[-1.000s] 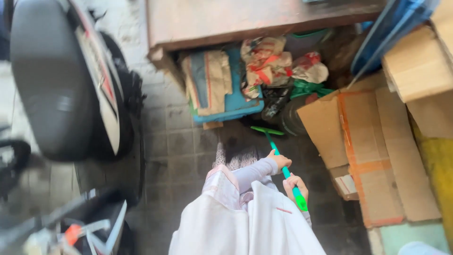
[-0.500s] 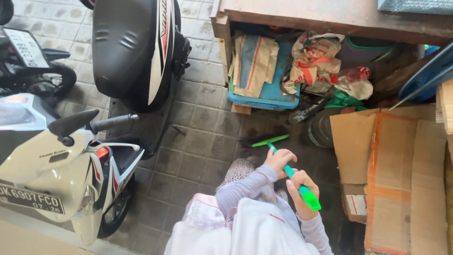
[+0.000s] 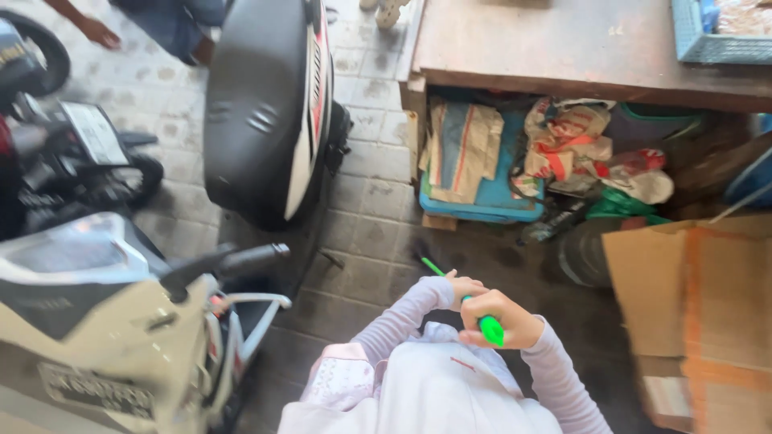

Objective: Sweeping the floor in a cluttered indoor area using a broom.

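Both of my hands grip a green broom handle (image 3: pixel 488 327) in front of my chest. My left hand (image 3: pixel 458 286) is closed on the handle lower down, and my right hand (image 3: pixel 503 319) is closed on its upper end. The green broom head (image 3: pixel 429 263) rests on the grey paved floor (image 3: pixel 366 193) just ahead of my hands, near a blue tray (image 3: pixel 482 205) under a wooden bench (image 3: pixel 563 48).
A black scooter seat (image 3: pixel 257 104) and a white scooter (image 3: pixel 104 321) stand at my left. Flattened cardboard (image 3: pixel 700 297) lies at the right. Bags and rubbish (image 3: pixel 579 153) fill the space under the bench. Another person's hand (image 3: pixel 96 32) shows at top left.
The view has swung left and up. The broom head has moved left across the floor toward the scooter, and my hands have drawn closer together on the handle.
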